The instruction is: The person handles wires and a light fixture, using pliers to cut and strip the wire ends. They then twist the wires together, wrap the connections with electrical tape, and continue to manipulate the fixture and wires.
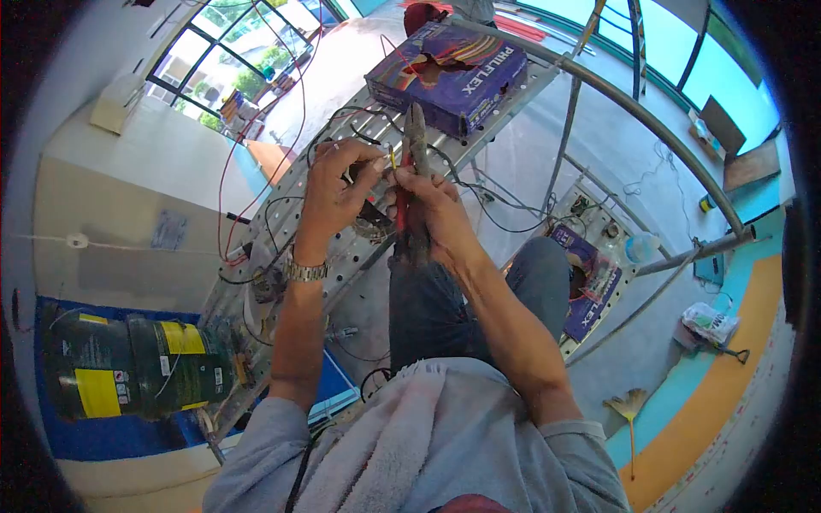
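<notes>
My right hand (438,203) is wrapped round a pair of pliers (416,132) with red on the handles, their worn metal jaws pointing up and away from me. Close beside it, my left hand (338,184) is closed in a pinch at its fingertips. A short yellow wire (393,160) shows between the two hands, at the left fingertips and near the right thumb. Black wires (492,195) run over the perforated metal platform (295,201) around my hands. What lies under my left palm is partly hidden.
A purple PHILFLEX box (453,77) with a torn top lies on the platform ahead; another purple box (577,256) is to my right. Scaffold pipes (658,128) curve along the right. Red wires (229,184) hang at left, above dark buckets (158,363). A broom (629,406) lies below.
</notes>
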